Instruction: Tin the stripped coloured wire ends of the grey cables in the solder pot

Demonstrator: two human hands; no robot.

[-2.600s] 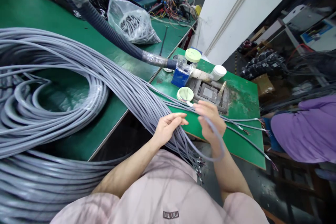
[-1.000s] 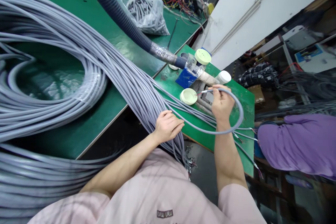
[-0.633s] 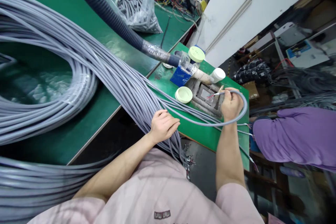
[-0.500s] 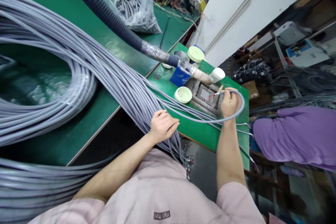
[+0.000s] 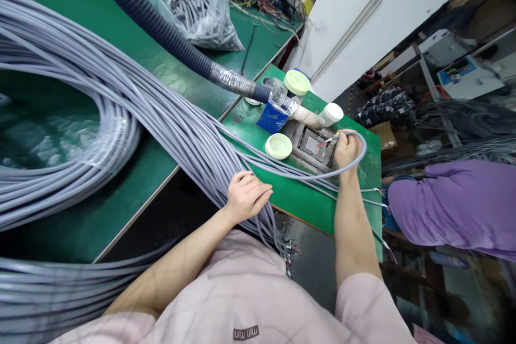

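Note:
My right hand pinches a grey cable close to its stripped end, and the rest of the cable loops back behind the hand. Thin coloured wires, red among them, stick out of that end. They hang over a grimy square pot with a shiny grey surface, which looks like a solder pot. Whether the wires touch that surface I cannot tell. My left hand lies palm down on a thick bundle of grey cables, its fingers curled over them and the fingertips hidden.
A ribbed hose runs to a blue box beside the pot. Pale green tubs and a white tub stand around it. A clear bag of cut cable pieces lies behind. At right is a person's purple garment.
My right hand has shifted slightly left and up with the cable, whose loop is a little smaller. My left hand stays on the bundle. The whole view has moved slightly.

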